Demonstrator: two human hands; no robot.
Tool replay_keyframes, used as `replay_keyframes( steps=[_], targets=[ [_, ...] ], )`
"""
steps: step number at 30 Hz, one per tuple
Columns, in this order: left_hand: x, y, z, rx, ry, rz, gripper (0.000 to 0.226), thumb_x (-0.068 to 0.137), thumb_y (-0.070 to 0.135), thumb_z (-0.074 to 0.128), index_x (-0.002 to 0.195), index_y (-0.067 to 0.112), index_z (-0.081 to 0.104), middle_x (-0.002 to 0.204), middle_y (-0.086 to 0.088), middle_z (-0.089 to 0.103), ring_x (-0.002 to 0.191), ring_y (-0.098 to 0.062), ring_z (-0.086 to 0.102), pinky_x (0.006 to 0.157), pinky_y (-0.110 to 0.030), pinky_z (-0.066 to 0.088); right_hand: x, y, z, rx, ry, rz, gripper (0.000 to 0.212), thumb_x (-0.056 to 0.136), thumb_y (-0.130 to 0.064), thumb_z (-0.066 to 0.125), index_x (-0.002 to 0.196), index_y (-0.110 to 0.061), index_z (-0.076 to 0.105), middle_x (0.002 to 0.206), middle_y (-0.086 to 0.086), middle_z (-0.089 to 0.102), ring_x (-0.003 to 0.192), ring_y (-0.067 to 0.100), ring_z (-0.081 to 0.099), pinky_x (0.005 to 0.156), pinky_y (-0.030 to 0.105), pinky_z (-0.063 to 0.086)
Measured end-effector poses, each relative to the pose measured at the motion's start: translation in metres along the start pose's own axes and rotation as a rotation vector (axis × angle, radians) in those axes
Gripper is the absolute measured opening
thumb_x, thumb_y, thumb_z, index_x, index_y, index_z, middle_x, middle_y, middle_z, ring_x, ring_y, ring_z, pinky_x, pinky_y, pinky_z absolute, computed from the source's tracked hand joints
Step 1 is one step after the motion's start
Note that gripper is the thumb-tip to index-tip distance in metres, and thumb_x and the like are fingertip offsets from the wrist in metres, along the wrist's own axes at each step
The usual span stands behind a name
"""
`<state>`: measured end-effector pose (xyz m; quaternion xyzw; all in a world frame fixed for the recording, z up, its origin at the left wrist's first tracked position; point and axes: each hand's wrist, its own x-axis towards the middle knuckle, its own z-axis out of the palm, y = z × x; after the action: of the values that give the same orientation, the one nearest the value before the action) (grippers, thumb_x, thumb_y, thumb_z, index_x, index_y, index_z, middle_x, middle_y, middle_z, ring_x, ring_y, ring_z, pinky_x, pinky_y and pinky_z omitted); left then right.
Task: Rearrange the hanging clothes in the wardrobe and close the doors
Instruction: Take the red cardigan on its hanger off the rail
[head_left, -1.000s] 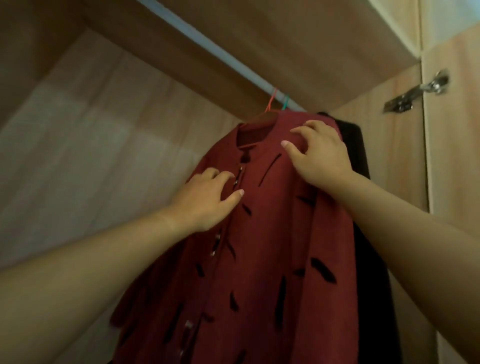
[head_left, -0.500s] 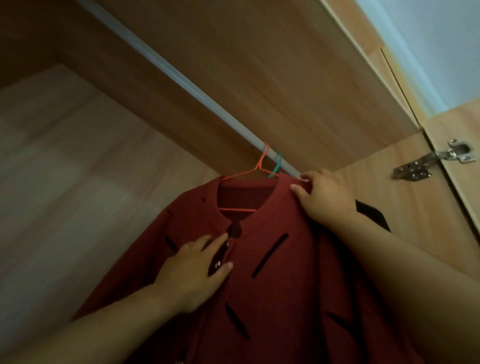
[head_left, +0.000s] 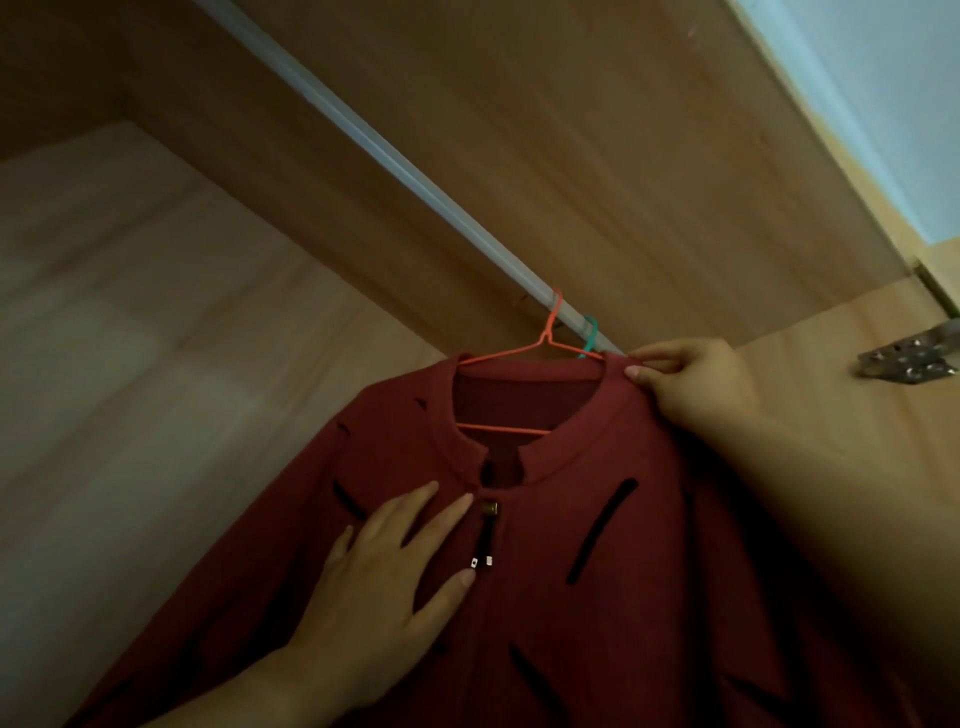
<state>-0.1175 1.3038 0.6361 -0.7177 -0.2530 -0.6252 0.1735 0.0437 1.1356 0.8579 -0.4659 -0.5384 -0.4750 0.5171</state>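
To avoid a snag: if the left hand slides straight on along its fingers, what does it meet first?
Probably the collar band of the red garment, just beside the brass clasp.

No text, label, brand, number or sign can be read. The small metal clasp (head_left: 490, 507) at the neck of the red shirt (head_left: 649, 545) and the hinge plate (head_left: 906, 358) at the right edge are too blurred to show any mark.
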Motion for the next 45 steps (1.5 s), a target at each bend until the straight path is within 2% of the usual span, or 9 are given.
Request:
replay_keyframes(
  steps=[6, 13, 17, 21, 24, 32, 35, 39, 45],
  targets=[
    [0.016, 0.000, -0.009, -0.030, 0.091, -0.006, 0.065, 0.070, 0.077, 0.003, 0.134, 0.064, -0.001, 0.155, 0.020, 0.003, 0.142, 0.000, 0.002, 0.117, -0.041, 0.018, 0.026, -0.006, -0.018, 0.003, 0.124, 0.080, 0.012, 0.078, -0.035, 0.071, 0.089, -0.033, 0.071, 0.095, -0.008, 0.072, 0.095, 0.014, 0.065, 0.087, 0.033, 0.051],
    [0.006, 0.003, -0.038, 0.000, 0.139, 0.072, 0.068, 0.070, 0.084, -0.004, 0.134, 0.065, 0.005, 0.155, 0.022, 0.009, 0.135, 0.008, 0.002, 0.113, -0.028, 0.016, 0.014, 0.014, -0.016, 0.093, 0.181, 0.027, 0.017, 0.077, -0.035, 0.071, 0.093, -0.033, 0.071, 0.094, -0.009, 0.073, 0.093, 0.015, 0.066, 0.084, 0.038, 0.053],
    [0.013, 0.008, -0.069, -0.034, 0.230, 0.103, 0.063, 0.080, 0.070, 0.018, 0.141, 0.054, 0.017, 0.154, 0.015, 0.020, 0.136, 0.003, 0.013, 0.107, -0.022, 0.015, -0.014, 0.013, -0.024, 0.167, 0.195, -0.021, 0.012, 0.080, -0.033, 0.068, 0.077, -0.044, 0.066, 0.090, -0.009, 0.072, 0.092, 0.015, 0.066, 0.084, 0.039, 0.053],
    [0.007, 0.001, -0.095, 0.050, 0.282, 0.164, 0.061, 0.086, 0.063, 0.025, 0.144, 0.044, 0.024, 0.150, 0.007, 0.032, 0.138, -0.012, 0.028, 0.111, -0.031, 0.025, -0.065, 0.005, -0.028, 0.150, 0.129, 0.005, 0.013, 0.082, -0.038, 0.067, 0.094, -0.039, 0.070, 0.088, -0.012, 0.069, 0.090, 0.012, 0.063, 0.080, 0.034, 0.051],
    [-0.011, -0.008, -0.112, 0.169, 0.251, 0.126, 0.063, 0.087, 0.061, 0.024, 0.144, 0.036, 0.031, 0.148, -0.001, 0.037, 0.134, -0.021, 0.035, 0.109, -0.037, 0.030, -0.112, -0.010, -0.025, 0.215, 0.071, 0.010, 0.011, 0.078, -0.040, 0.070, 0.088, -0.045, 0.069, 0.076, -0.015, 0.064, 0.081, 0.011, 0.062, 0.078, 0.032, 0.050],
    [-0.103, -0.032, -0.149, 0.280, -0.031, 0.211, 0.051, 0.089, 0.059, 0.025, 0.136, 0.041, 0.037, 0.099, -0.002, 0.052, 0.084, -0.023, 0.057, 0.066, -0.033, 0.046, -0.254, -0.031, -0.034, 0.396, -0.073, 0.133, 0.018, 0.077, -0.031, 0.073, 0.087, -0.045, 0.069, 0.079, -0.013, 0.067, 0.074, 0.002, 0.062, 0.080, 0.032, 0.053],
    [-0.141, -0.027, -0.152, 0.126, -0.049, 0.189, 0.037, 0.089, 0.057, 0.027, 0.121, 0.046, 0.042, 0.100, 0.002, 0.062, 0.088, -0.022, 0.063, 0.065, -0.036, 0.052, -0.312, -0.044, -0.044, 0.294, -0.083, 0.119, 0.019, 0.081, -0.031, 0.069, 0.093, -0.047, 0.067, 0.085, -0.019, 0.066, 0.081, -0.001, 0.062, 0.080, 0.021, 0.049],
    [-0.190, -0.012, -0.151, -0.095, 0.019, 0.036, 0.035, 0.086, 0.058, 0.035, 0.111, 0.040, 0.052, 0.100, 0.004, 0.071, 0.089, -0.026, 0.067, 0.069, -0.038, 0.053, -0.381, -0.061, -0.058, 0.029, -0.054, 0.012, 0.028, 0.092, -0.035, 0.051, 0.113, -0.025, 0.066, 0.086, -0.003, 0.062, 0.076, 0.012, 0.059, 0.068, 0.031, 0.048],
    [-0.230, 0.029, -0.162, -0.207, 0.130, -0.101, 0.032, 0.085, 0.054, 0.053, 0.098, 0.027, 0.065, 0.086, 0.003, 0.071, 0.079, -0.024, 0.066, 0.064, -0.029, 0.044, -0.422, -0.089, -0.106, -0.255, 0.041, -0.019, 0.033, 0.098, -0.035, 0.043, 0.113, -0.017, 0.067, 0.079, 0.009, 0.059, 0.069, 0.030, 0.056, 0.060, 0.041, 0.046]
  ],
)
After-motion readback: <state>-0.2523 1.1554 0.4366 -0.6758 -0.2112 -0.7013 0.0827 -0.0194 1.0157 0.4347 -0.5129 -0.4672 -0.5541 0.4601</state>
